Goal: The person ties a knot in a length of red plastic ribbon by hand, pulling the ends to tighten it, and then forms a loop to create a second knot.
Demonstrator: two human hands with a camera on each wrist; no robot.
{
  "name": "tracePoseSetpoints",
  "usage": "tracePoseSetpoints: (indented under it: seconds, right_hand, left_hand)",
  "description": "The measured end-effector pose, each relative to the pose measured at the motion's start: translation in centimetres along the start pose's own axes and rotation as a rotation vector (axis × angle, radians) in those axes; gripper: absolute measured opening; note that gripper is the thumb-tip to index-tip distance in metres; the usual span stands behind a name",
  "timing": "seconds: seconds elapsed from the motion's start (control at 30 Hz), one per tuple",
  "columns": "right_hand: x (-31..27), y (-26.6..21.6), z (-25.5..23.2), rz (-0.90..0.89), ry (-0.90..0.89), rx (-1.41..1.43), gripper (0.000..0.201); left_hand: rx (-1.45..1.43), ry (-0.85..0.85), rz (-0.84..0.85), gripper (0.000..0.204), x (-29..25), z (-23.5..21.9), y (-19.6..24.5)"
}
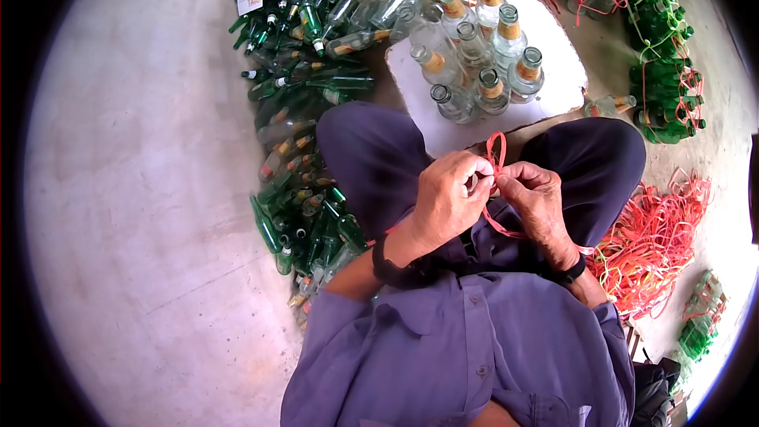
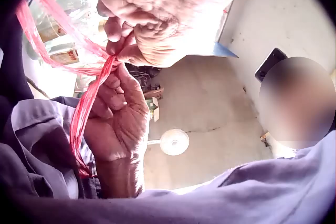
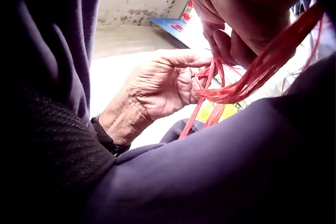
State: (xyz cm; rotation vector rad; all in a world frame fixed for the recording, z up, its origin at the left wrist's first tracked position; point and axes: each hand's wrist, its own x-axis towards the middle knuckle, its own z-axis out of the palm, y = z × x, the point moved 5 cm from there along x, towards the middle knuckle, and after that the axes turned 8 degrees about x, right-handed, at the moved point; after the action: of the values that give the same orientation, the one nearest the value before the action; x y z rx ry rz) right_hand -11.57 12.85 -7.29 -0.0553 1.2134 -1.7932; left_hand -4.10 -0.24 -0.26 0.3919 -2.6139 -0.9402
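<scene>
Both hands meet above the lap in the head view, pinching a red plastic twine [image 1: 496, 145] between thumbs and fingertips. The left hand [image 1: 452, 196] holds it from one side and the right hand [image 1: 538, 199] from the other. A small loop of twine stands up above the fingertips, and a longer strand hangs below toward the lap. In the left wrist view, several flat strands of the twine [image 2: 86, 111] come together where the fingertips meet. The right wrist view shows the twine [image 3: 236, 90] bunched beside the left hand's fingers [image 3: 186, 79]; the fingertips partly hide the crossing point.
Several clear bottles [image 1: 474, 47] stand on a white board [image 1: 557, 71] ahead of the knees. Green and clear bottles [image 1: 308, 87] lie heaped at the left. Tied green bottles [image 1: 668, 99] stand at the right, above a pile of red twine [image 1: 652, 245].
</scene>
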Motion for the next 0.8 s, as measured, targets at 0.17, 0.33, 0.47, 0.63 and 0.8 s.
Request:
tracePoseSetpoints:
  seconds: [0.17,0.33,0.47,0.63,0.8]
  right_hand:
    - [-0.2,-0.8,0.5,-0.027,-0.03,-0.055,0.007]
    - [-0.4,-1.1,0.9,-0.076,-0.03,-0.053,0.006]
    - [-0.3,-1.1,0.9,-0.083,-0.039,-0.108,0.006]
    - [-0.5,-1.0,0.7,-0.076,-0.071,-0.151,0.006]
    - [-0.3,-0.7,0.6,-0.076,-0.107,-0.123,0.006]
  left_hand:
    - [-0.115,-0.051,-0.01,0.016,0.4,0.2,-0.5]
    - [-0.146,-0.084,-0.033,0.017,0.4,0.4,-0.5]
    - [-0.176,-0.149,-0.07,0.017,0.5,0.3,-0.8]
    - [-0.248,-0.224,-0.057,0.019,0.4,0.7,-1.1]
    - [-0.292,-0.265,-0.126,0.019,0.1,1.4,-1.6]
